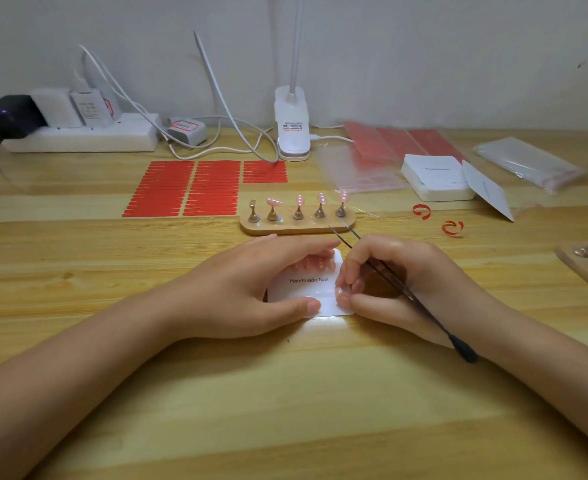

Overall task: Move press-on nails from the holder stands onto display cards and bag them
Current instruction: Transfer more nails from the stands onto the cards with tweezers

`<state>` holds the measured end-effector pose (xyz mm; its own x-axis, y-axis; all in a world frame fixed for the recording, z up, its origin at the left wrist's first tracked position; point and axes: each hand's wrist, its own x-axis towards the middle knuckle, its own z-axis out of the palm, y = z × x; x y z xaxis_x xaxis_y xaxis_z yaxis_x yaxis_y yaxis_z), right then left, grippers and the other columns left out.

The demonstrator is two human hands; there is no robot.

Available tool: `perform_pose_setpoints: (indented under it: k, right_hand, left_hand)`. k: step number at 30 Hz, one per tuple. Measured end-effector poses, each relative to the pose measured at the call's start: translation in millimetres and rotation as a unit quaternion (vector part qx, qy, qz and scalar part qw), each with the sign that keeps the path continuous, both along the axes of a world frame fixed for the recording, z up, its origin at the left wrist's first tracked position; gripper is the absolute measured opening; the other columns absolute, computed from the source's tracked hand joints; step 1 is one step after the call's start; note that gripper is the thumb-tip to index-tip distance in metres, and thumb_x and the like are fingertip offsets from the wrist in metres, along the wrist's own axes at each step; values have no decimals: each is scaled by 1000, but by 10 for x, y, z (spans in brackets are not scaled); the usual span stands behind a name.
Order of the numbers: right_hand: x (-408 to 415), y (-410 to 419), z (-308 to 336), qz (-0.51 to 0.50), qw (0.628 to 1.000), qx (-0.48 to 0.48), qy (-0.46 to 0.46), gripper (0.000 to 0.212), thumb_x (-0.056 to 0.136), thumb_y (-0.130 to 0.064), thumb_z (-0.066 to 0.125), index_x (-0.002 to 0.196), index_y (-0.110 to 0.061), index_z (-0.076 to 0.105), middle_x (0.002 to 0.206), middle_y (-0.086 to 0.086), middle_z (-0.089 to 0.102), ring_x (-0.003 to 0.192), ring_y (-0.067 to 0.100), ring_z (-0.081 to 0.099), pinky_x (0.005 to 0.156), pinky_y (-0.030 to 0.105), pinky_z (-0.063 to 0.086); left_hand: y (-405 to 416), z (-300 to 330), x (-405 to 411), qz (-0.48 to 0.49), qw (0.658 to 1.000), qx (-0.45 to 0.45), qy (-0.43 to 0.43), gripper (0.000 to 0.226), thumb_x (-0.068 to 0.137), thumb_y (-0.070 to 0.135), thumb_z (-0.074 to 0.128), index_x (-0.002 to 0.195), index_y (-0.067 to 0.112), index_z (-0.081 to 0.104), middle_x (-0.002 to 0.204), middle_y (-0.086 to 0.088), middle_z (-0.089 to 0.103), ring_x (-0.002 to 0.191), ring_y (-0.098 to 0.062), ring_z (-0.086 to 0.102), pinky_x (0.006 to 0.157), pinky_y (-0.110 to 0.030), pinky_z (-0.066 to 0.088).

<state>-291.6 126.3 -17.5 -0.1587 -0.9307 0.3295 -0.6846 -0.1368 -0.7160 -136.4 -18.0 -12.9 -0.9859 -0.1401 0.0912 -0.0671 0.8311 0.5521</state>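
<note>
Centre of frame: white display card (pixel 315 289) printed "Handmade Nail", flat on the wooden table (pixel 285 410). Left hand (pixel 251 289) laid over the card's left side, fingers fairly straight across the upper edge, thumb pressing the lower edge; steadying, not gripping. Right hand (pixel 392 282) at the card's right edge, fingers curled round black tweezers (pixel 389 275), tips pointing up toward the stand, fingertips seemingly pressing something small onto the card's lower strip; exactly what, too hidden to tell.

Progress, as a judgement: roughly halfway through this card. Upper row of pink nails (pixel 315 263) already on the card, partly hidden under the left fingers. Just above, on the wooden holder stand (pixel 297 226), four pink press-on nails (pixel 299 200) left on their posts, leftmost post (pixel 253 213) bare. Second stand at the right edge of frame (pixel 586 261), posts apparently bare.

Remaining: four nails to transfer, then bagging. Clear bags (pixel 365 168) waiting upper right, beside a stack of blank cards (pixel 436 178). Red adhesive tab sheets (pixel 188 188) upper centre-left, two curled red peelings (pixel 437 220) right of the stand.
</note>
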Motion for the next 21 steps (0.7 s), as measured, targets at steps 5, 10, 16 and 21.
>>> perform_pose_setpoints:
  k: [5,10,16,21]
  right_hand:
    - [1,12,76,19,997,42,-60,28,73,3,74,73,-18,56,75,5,68,64,2,61,68,13,48]
    - [12,23,119,17,991,39,-129,26,73,6,72,72,-15,57,75,4,69,64,4,63,66,12,47]
    - [-19,29,126,1,988,35,-147,25,73,5,73,74,-14,57,76,4,69,66,7,64,67,13,48]
    - [31,19,110,16,995,47,-91,28,72,7,73,73,-14,56,75,11,68,61,5,60,67,14,47]
  left_hand:
    - [2,13,-2,2,1000,12,-10,55,77,49,51,123,56,21,130,42,28,127,15,28,109,-14,21]
    - [-5,10,-7,3,1000,22,-11,54,79,46,52,127,49,30,135,28,41,126,7,36,106,-24,31]
    - [-11,5,-7,1,1000,26,-11,52,80,44,52,129,43,37,133,28,43,124,5,39,105,-25,32]
    - [-14,1,-8,1,1000,29,-9,54,79,43,53,130,42,36,134,27,43,124,7,38,105,-21,30]
